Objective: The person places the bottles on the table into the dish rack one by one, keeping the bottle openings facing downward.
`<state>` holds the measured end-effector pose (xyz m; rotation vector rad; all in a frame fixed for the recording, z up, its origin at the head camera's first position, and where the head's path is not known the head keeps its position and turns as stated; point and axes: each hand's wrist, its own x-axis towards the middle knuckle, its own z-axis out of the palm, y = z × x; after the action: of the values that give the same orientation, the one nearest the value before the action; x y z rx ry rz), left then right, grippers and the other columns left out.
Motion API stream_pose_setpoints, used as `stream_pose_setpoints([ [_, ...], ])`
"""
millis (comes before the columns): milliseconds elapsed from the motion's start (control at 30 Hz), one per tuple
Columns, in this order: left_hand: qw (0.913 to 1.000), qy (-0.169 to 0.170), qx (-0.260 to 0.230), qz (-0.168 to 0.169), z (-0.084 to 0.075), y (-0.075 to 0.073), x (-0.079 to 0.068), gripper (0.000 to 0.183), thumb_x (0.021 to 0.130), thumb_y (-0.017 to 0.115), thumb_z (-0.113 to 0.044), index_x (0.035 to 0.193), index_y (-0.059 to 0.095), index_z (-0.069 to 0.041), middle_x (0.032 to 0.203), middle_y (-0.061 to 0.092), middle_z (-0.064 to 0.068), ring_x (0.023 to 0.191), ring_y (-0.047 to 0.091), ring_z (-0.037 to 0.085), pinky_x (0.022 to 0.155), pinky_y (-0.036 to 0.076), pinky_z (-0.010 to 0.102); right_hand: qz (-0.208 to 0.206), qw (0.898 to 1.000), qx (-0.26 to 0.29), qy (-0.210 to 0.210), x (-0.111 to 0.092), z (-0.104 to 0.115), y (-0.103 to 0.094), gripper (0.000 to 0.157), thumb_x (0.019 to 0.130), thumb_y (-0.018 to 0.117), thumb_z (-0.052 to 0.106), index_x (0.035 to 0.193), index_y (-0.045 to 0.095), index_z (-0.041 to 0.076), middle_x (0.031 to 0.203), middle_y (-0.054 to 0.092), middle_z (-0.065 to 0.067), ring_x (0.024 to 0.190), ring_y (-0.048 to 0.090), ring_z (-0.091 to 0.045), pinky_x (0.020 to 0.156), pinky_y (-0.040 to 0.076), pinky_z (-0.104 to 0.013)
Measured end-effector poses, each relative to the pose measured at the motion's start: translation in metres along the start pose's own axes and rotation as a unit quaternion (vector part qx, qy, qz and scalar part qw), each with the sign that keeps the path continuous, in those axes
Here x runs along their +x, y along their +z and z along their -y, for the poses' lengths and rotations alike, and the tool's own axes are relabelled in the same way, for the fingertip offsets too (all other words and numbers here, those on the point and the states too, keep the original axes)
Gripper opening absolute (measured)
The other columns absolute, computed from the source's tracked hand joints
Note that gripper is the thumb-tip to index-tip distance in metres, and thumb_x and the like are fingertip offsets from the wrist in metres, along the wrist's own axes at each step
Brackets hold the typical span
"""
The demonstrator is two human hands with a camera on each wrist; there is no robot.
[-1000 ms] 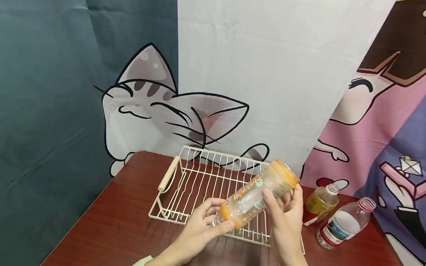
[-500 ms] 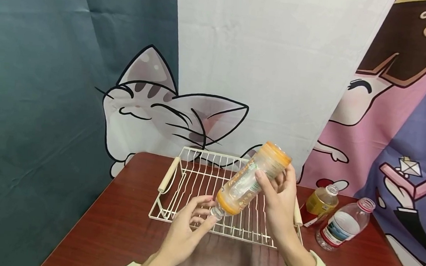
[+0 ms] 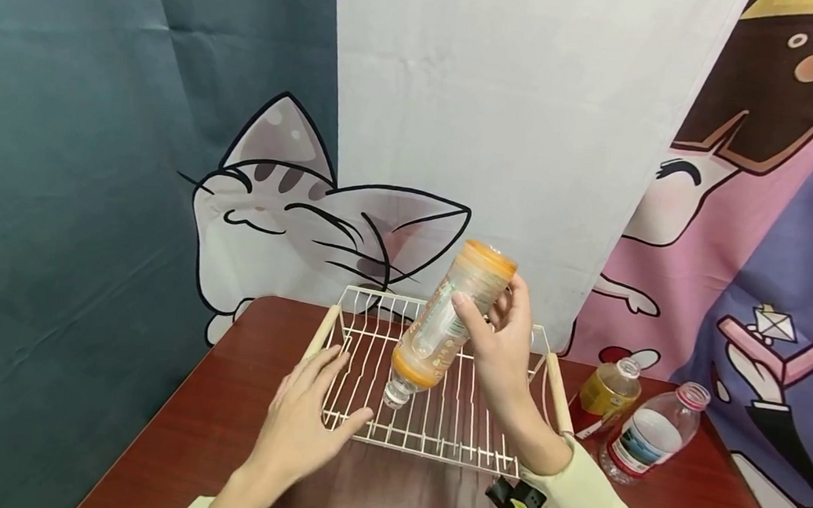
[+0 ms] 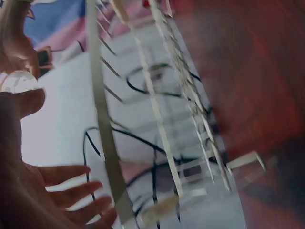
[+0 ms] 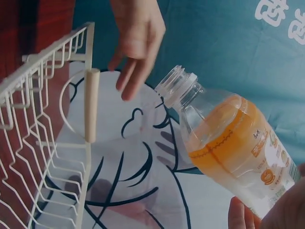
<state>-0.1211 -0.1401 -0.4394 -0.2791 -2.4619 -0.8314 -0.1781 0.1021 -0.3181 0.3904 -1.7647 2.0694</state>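
Note:
My right hand (image 3: 502,347) grips a clear plastic bottle (image 3: 436,331) with an orange-banded label. The bottle tilts with its uncapped neck down and to the left, above the white wire dish rack (image 3: 421,449). In the right wrist view the bottle's threaded mouth (image 5: 177,87) points toward my other hand. My left hand (image 3: 303,416) holds nothing; its fingers are spread beside the rack's left wooden handle (image 3: 323,333), a short way from the bottle neck. The left wrist view shows that hand's spread fingers (image 4: 76,191) close to the rack.
Right of the rack stand a small bottle with a yellow label (image 3: 607,394) and a larger clear bottle with a red-edged label (image 3: 652,432). All rest on a reddish-brown table (image 3: 188,435). A printed cloth backdrop (image 3: 528,136) hangs behind it.
My left hand has let go of the bottle's neck end and moved away to the left. My right hand has brought the bottle up and leftward, turning it steeper with the neck down.

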Motion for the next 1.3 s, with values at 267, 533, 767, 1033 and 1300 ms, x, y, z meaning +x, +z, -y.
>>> stream_pose_setpoints([
  [267, 0.9873, -0.099, 0.081, 0.094, 0.018, -0.004, 0.000, 0.123, 0.084, 0.083, -0.073, 0.171, 0.037, 0.001, 0.180, 0.028, 0.021, 0.161, 0.036, 0.046, 0.116, 0.041, 0.074, 0.017, 1.000, 0.009, 0.023, 0.027, -0.009, 0.020, 0.063, 0.101, 0.075, 0.007, 0.157, 0.046, 0.008, 0.137, 0.066, -0.018, 0.113, 0.072, -0.024, 0.093, 0.064, -0.037],
  [533, 0.9761, -0.149, 0.081, 0.136, 0.024, -0.004, -0.001, 0.132, 0.084, 0.079, -0.081, 0.176, 0.025, -0.003, 0.182, 0.024, 0.018, 0.148, 0.053, 0.051, 0.100, 0.052, 0.075, 0.023, 0.998, 0.018, 0.054, 0.062, -0.036, 0.035, 0.063, 0.103, 0.074, 0.013, 0.158, 0.044, 0.006, 0.133, 0.066, -0.019, 0.108, 0.072, -0.024, 0.093, 0.063, -0.037],
  [767, 0.9755, -0.152, 0.074, 0.141, 0.024, -0.004, -0.001, 0.133, 0.084, 0.080, -0.081, 0.175, 0.025, -0.001, 0.181, 0.025, 0.017, 0.128, 0.066, 0.053, 0.096, 0.055, 0.072, 0.021, 0.998, -0.026, 0.057, 0.082, -0.062, 0.046, 0.067, 0.102, 0.077, 0.018, 0.160, 0.046, 0.007, 0.131, 0.068, -0.018, 0.105, 0.071, -0.023, 0.091, 0.062, -0.037],
  [1033, 0.9749, -0.148, 0.083, 0.144, 0.021, -0.005, 0.002, 0.137, 0.080, 0.080, -0.084, 0.175, 0.027, -0.001, 0.180, 0.027, 0.015, 0.124, 0.069, 0.051, 0.092, 0.057, 0.067, 0.028, 0.995, -0.064, 0.066, 0.092, -0.081, 0.057, 0.069, 0.100, 0.081, 0.023, 0.160, 0.048, 0.009, 0.123, 0.068, -0.015, 0.094, 0.067, -0.017, 0.081, 0.060, -0.030],
  [1300, 0.9729, -0.144, 0.105, 0.148, 0.022, -0.005, 0.002, 0.139, 0.078, 0.074, -0.092, 0.174, 0.031, -0.001, 0.180, 0.030, 0.015, 0.120, 0.071, 0.047, 0.084, 0.058, 0.063, 0.037, 0.989, -0.112, 0.088, 0.094, -0.093, 0.066, 0.076, 0.100, 0.084, 0.028, 0.163, 0.046, 0.010, 0.126, 0.069, -0.015, 0.097, 0.067, -0.020, 0.083, 0.061, -0.034],
])
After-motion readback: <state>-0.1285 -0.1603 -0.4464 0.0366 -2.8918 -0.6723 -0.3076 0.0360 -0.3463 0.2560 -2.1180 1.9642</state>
